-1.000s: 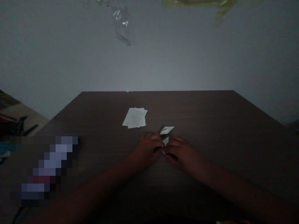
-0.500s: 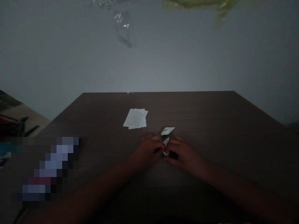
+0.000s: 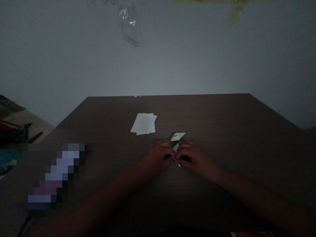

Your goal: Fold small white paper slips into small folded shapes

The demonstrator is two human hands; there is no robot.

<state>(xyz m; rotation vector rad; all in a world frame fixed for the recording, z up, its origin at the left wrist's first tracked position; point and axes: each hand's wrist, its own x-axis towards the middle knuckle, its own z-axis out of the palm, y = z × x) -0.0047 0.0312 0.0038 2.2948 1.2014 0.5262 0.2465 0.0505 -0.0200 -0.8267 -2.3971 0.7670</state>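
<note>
pinching a paper scrap [image 3: 175, 148] at frame centre, left hand [image 3: 156, 158] and right hand [image 3: 196, 160] grip its edges; likely light, flimsy, easily creased.

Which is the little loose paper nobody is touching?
On the dark table, find the left hand and right hand meeting mid-table. Just beyond them lies the loose paper: far smaller than the printed stack to its left, and untouched, unlike the scrap they pinch.
</note>
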